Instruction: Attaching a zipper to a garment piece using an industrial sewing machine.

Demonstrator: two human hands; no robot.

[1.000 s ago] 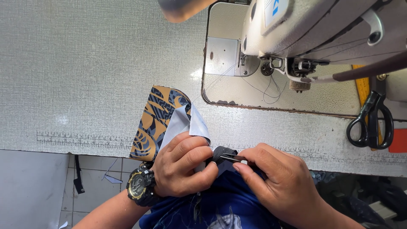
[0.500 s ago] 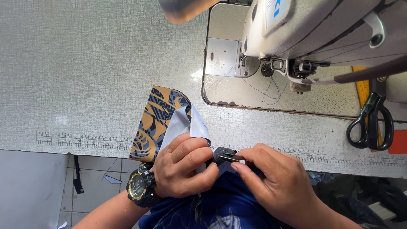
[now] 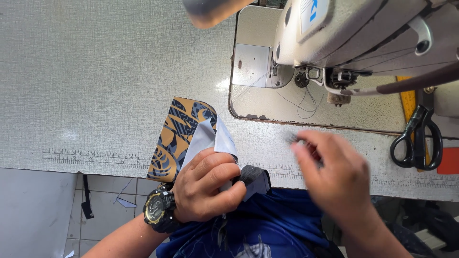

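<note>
My left hand [image 3: 208, 186], with a black wristwatch [image 3: 157, 210] on the wrist, grips a folded fabric piece at the table's near edge. The piece has an orange and navy patterned side [image 3: 177, 131], a pale grey lining [image 3: 210, 138] and a black fabric tab [image 3: 256, 177] sticking out by my thumb. My right hand [image 3: 334, 177] is blurred, raised to the right of the tab and apart from it. Its fingertips are pinched on a small dark bit [image 3: 293, 139].
A sewing machine [image 3: 354, 33] stands at the back right, with its needle area and metal plate [image 3: 253, 64] over an inset bed. Black scissors [image 3: 417, 141] lie at the right beside a yellow ruler [image 3: 407, 100]. A printed scale [image 3: 95, 156] runs along the table edge.
My right hand has let go of the black tab and moved up and to the right, away from my left hand. The left hand keeps its grip on the fabric.
</note>
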